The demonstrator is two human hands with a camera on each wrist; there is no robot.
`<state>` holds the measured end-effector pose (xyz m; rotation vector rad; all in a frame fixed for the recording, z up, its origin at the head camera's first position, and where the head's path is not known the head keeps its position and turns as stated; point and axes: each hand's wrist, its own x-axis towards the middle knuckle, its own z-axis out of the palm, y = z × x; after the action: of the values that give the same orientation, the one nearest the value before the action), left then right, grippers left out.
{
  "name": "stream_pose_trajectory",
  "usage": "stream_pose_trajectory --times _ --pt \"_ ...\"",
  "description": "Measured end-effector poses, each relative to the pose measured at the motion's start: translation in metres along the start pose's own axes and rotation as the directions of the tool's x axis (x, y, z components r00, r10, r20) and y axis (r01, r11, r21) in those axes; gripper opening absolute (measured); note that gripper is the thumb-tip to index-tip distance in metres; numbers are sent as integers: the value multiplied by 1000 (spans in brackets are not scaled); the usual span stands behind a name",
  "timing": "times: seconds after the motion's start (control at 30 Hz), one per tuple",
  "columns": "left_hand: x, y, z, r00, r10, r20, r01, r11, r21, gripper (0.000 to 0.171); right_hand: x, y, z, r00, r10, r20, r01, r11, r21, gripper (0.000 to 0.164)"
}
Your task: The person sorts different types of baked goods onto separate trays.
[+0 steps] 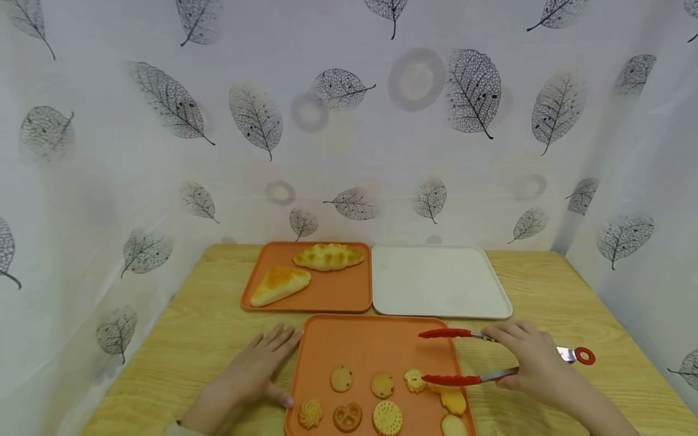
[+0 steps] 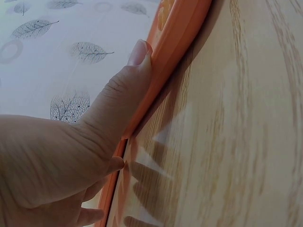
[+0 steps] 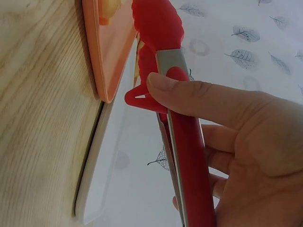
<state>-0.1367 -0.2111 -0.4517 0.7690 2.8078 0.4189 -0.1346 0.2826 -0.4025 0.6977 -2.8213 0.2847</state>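
Observation:
My right hand (image 1: 537,366) grips a pair of red-and-silver tongs (image 3: 189,161), thumb on one arm and fingers round the other. The tongs' red tips stand apart above the right side of the near orange tray (image 1: 365,339), the lower tip overlapping a flower-shaped cookie (image 1: 413,380) in the head view. My left hand (image 1: 248,375) has its fingers spread beside that tray's left side. Its thumb (image 2: 125,78) touches the tray wall. On the tray lie several cookies, among them a pretzel-shaped cookie (image 1: 347,417) and a dotted round cookie (image 1: 388,418).
Behind, another orange tray (image 1: 338,293) carries a braided bread (image 1: 328,257) and a triangular bread (image 1: 280,286). Right beside it lies a white tray (image 1: 442,281). A leaf-patterned curtain (image 1: 349,145) surrounds the back and sides of the wooden table (image 1: 185,345).

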Motion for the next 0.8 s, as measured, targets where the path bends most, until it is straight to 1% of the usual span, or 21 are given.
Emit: stream_pose_trajectory --times 0.07,0.27,0.43,0.5,0.67,0.8 --pt "0 1 -1 1000 -5 8 5 1000 -1 124 -1 -2 2 1000 -16 20 16 1000 -6 80" --pt "-1 2 -2 1000 -14 16 13 1000 5 124 -2 -8 11 994 -71 82 67 997 44 75" --pt "-1 2 -2 1000 -7 19 8 1000 -4 122 -2 -11 14 988 -91 127 84 995 60 73" --pt "-1 2 -2 1000 0 18 0 1000 -8 122 -2 -12 13 986 -85 141 78 995 58 72" --pt "0 3 -3 1000 0 21 1 1000 -15 122 -1 -17 10 986 -84 145 76 995 56 66" --pt "0 3 -4 1000 -1 22 2 1000 -22 122 1 -22 6 986 -99 134 98 995 14 64"
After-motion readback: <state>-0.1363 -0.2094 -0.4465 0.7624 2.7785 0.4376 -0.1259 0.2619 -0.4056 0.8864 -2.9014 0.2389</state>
